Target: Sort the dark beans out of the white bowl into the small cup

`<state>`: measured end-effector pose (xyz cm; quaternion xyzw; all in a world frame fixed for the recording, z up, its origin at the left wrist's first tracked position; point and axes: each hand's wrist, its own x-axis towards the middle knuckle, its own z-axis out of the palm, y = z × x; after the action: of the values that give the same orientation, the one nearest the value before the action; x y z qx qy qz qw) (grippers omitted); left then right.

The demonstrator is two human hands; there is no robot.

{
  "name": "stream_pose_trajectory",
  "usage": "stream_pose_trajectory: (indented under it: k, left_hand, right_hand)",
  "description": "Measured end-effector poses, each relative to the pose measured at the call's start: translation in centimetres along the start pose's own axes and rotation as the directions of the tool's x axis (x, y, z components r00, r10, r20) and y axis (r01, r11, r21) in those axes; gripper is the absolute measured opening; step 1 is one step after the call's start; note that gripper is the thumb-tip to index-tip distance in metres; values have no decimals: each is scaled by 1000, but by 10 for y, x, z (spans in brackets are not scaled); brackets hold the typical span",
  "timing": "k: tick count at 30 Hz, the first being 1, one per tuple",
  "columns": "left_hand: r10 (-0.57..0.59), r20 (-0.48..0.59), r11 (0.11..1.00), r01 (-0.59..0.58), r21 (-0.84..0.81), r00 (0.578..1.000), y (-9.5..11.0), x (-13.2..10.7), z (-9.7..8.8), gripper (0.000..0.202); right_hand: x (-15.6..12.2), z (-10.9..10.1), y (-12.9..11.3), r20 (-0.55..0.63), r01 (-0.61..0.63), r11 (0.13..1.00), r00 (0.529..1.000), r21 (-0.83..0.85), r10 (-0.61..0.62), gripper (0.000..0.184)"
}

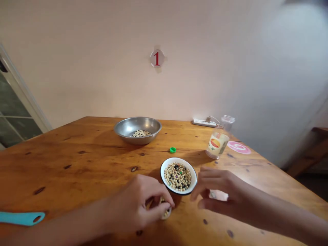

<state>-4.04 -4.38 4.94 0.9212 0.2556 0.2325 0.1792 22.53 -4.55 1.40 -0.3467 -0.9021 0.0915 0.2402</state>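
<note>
1. Our left hand, lower centre of the frame, closes its fingers in a pinch on a small white cup of pale beans.
2. Our right hand, fingers half open and holding nothing, hovers just right of a black-rimmed white enamel bowl of mixed pale and dark beans, at centre.
3. Upper centre, on the wooden table, sit a steel bowl with a few beans, a green bottle cap, and, to the right, a glass jar.

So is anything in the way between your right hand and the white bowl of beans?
Nothing visible is in the way. The right hand hovers just beside the white enamel bowl, with only a little of the wooden table showing below that gap. The left hand, pinching a small cup, isn't between them.
</note>
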Motion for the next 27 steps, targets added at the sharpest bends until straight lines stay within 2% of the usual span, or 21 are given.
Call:
stream_pose_trajectory:
  k: [2, 4, 7, 10, 15, 18, 21, 24, 27]
  left_hand:
    - [77, -172, 997, -71, 42, 982, -8, -4, 17, 12]
    - [109, -252, 993, -97, 61, 962, -17, -11, 33, 13]
    - [51, -285, 998, -40, 45, 957, -27, -14, 42, 18]
    - [-71, -332, 997, 57, -54, 941, -35, -10, 39, 22]
    - [-131, -248, 989, 109, -100, 960, -38, -10, 36, 20]
    - [-68, -179, 998, 69, -1, 982, -38, -14, 40, 18]
    - [-8, -154, 994, 25, 105, 988, -39, -15, 45, 14]
    - [64, -136, 989, -44, 142, 989, -40, -16, 46, 11]
    - [92, -93, 983, -75, 167, 991, -39, -18, 44, 16]
  right_hand:
    - [29, -8, -12, 70, 11, 1000, 998, -7, -11, 8]
    - [46, -7, -20, 77, 48, 999, 996, 3, -48, 7]
    - [57, 9, -14, 100, 19, 1000, 995, -6, -18, 10]
    - [60, 24, -3, 125, -20, 999, 992, 44, 14, 10]
    - [64, 28, -1, 105, -96, 990, 991, 105, 85, 3]
    - [64, 25, -3, 35, -84, 989, 996, 123, 80, 8]
    - [58, 21, -4, -79, -68, 993, 994, 94, 76, 12]
    - [43, 20, -3, -173, -79, 994, 981, 73, 91, 14]
    - [29, 23, -2, -230, -34, 995, 972, 94, 56, 16]
